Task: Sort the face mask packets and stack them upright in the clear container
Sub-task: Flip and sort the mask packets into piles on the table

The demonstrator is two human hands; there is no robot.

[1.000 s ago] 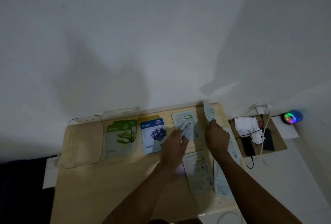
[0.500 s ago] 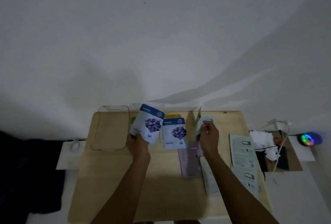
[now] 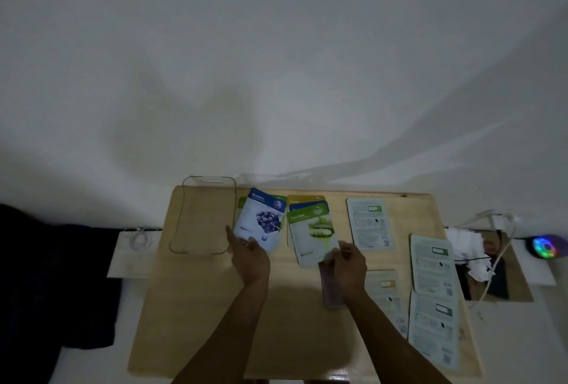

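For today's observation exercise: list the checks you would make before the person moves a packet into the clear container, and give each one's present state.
1. Clear container in view and holding no packets: ok.
2. Left hand has a grip on the blueberry packet: ok.
3. Right hand holds the cucumber packet at its lower edge: ok.
4. Packets sorted by kind: not ok; the cucumber packet overlaps blue and yellow ones, and back-side-up packets lie loose on the table.
5. Kinds of the back-side-up packets: cannot tell.
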